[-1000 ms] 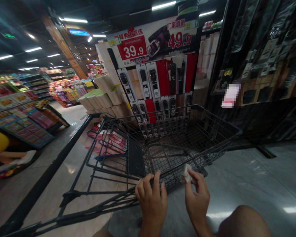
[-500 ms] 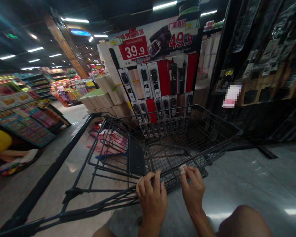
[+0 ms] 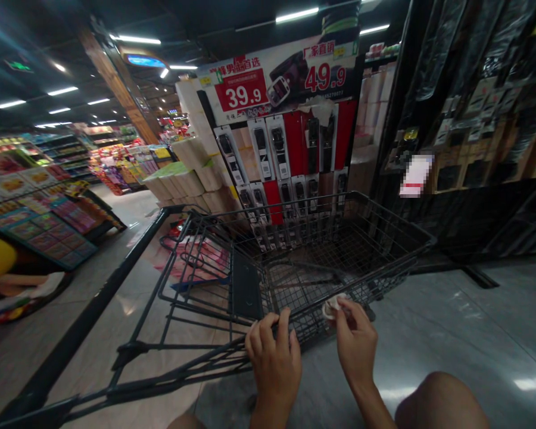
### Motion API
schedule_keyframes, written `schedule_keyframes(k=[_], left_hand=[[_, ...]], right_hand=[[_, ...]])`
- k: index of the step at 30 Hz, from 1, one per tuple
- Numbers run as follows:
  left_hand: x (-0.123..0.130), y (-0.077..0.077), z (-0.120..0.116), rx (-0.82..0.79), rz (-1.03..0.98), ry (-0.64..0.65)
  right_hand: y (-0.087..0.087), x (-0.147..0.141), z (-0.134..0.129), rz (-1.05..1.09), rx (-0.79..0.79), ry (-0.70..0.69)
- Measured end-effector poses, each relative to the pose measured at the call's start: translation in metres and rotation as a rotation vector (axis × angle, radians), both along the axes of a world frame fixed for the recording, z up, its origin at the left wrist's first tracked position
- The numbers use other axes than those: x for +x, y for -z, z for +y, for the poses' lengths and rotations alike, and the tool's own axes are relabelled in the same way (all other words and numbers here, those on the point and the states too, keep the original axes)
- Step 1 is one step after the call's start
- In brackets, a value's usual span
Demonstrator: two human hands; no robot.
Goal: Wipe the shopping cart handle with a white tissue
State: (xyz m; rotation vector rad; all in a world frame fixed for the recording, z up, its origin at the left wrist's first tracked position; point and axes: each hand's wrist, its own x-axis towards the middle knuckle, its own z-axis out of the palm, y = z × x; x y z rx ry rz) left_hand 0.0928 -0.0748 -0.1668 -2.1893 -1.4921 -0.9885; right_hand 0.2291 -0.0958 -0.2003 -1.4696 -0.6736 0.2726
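Note:
A dark wire shopping cart (image 3: 304, 256) stands before me, its handle at the left and its basket stretching to the right. My left hand (image 3: 274, 348) is closed over the top rim of the cart's near side, fingers curled around it. To the right, my right hand (image 3: 356, 333) pinches a crumpled white tissue (image 3: 333, 307) between thumb and fingers, just at the near side rim. A greyish smudge shows on the tissue. Whether the tissue touches the rim is hard to make out.
Behind the cart rises a display rack (image 3: 286, 143) of packaged belts under a price sign (image 3: 279, 80). Stacked paper rolls (image 3: 183, 173) stand left of it. Shelves with goods (image 3: 44, 214) line the far left. Dark hanging goods (image 3: 486, 119) fill the right. Tiled floor (image 3: 451, 333) lies nearest.
My right hand has moved slightly right, and more of the tissue shows, spread out from its fingertips. My left hand stays on the cart rim.

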Motion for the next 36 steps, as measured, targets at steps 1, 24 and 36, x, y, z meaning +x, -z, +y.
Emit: schedule_keyframes(k=[1,24,36], left_hand=[[0.000,0.001,0.000,0.002,-0.005,0.001],[-0.005,0.004,-0.001,0.024,-0.024,0.021],[-0.004,0.004,-0.001,0.020,-0.026,0.020]], right_hand=[[-0.001,-0.001,0.000,-0.021,0.021,-0.030],[0.033,0.003,-0.009,-0.393,-0.009,-0.039],[-0.010,-0.028,-0.001,0.022,-0.055,-0.180]])
